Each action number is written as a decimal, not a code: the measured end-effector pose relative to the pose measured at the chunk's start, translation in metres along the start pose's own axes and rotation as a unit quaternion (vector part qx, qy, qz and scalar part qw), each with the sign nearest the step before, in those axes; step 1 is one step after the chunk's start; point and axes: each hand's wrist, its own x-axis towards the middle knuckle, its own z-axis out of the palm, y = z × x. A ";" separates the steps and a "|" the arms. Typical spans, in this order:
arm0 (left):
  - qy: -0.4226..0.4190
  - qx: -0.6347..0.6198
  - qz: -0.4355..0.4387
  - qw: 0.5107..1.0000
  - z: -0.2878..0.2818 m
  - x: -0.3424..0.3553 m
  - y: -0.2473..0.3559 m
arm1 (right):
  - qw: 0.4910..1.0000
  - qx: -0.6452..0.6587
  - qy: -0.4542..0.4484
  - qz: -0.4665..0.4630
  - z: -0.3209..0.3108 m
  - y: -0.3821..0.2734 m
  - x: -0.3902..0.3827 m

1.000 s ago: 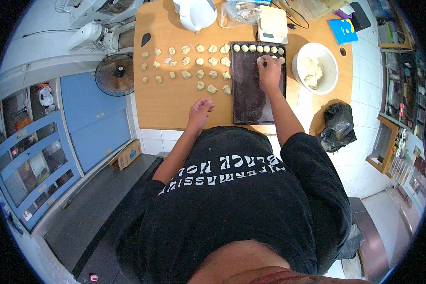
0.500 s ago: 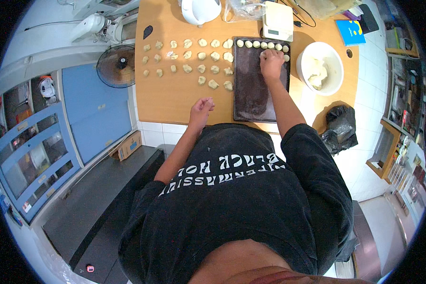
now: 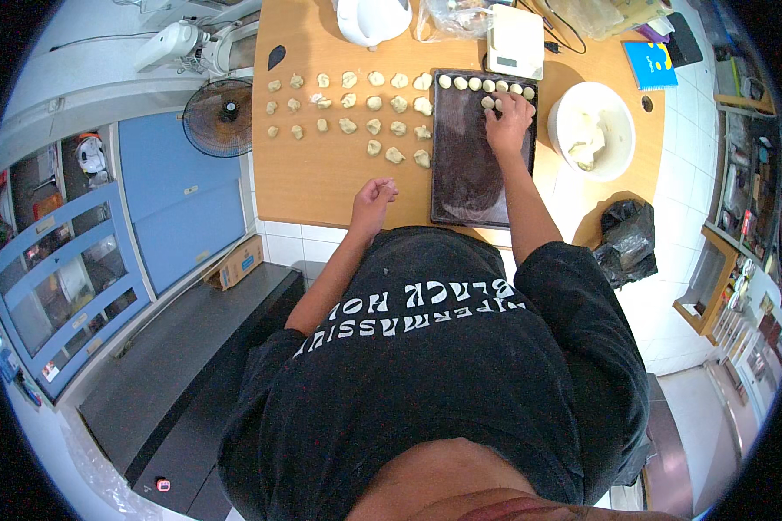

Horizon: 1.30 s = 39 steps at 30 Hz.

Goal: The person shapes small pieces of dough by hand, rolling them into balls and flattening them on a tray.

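My right hand (image 3: 509,123) is over the dark baking tray (image 3: 466,174), its fingers and thumb apart beside a short second row of dough balls. One small round dough ball (image 3: 487,102) shows next to the thumb; others are partly covered by the fingers. A row of smooth pale balls (image 3: 473,84) lines the tray's far edge. My left hand (image 3: 374,201) hovers near the table's front edge, fingers curled together with nothing visible in them. Left of the tray, several rough dough lumps (image 3: 374,102) lie in rows on the wooden table (image 3: 313,182).
A white bowl (image 3: 619,161) of pale dough stands right of the tray. A kitchen scale (image 3: 514,39) sits behind it, with a white appliance (image 3: 369,22) farther left. A black plastic bag (image 3: 626,239) is at the table's right corner; a fan (image 3: 222,117) is at the left.
My right hand has shifted slightly right and toward me, and its fingers have spread, uncovering dough balls in the second row. My left hand stays nearly still.
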 end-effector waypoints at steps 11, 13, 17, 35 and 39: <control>-0.034 0.034 0.030 0.998 0.010 0.013 0.000 | 0.981 0.086 -0.111 -0.135 -0.024 -0.021 -0.077; -0.031 0.058 0.049 0.997 0.010 0.029 -0.015 | 0.967 0.114 -0.169 -0.150 -0.029 -0.036 -0.094; 0.029 0.252 0.064 0.965 0.022 0.031 0.016 | 0.952 0.145 -0.231 -0.138 -0.036 -0.049 -0.112; 0.119 0.526 0.330 0.775 -0.006 0.107 -0.012 | 0.965 0.072 -0.227 -0.109 -0.070 -0.028 -0.111; 0.114 0.519 0.340 0.776 -0.015 0.118 -0.018 | 0.960 0.093 -0.222 -0.143 -0.070 -0.038 -0.118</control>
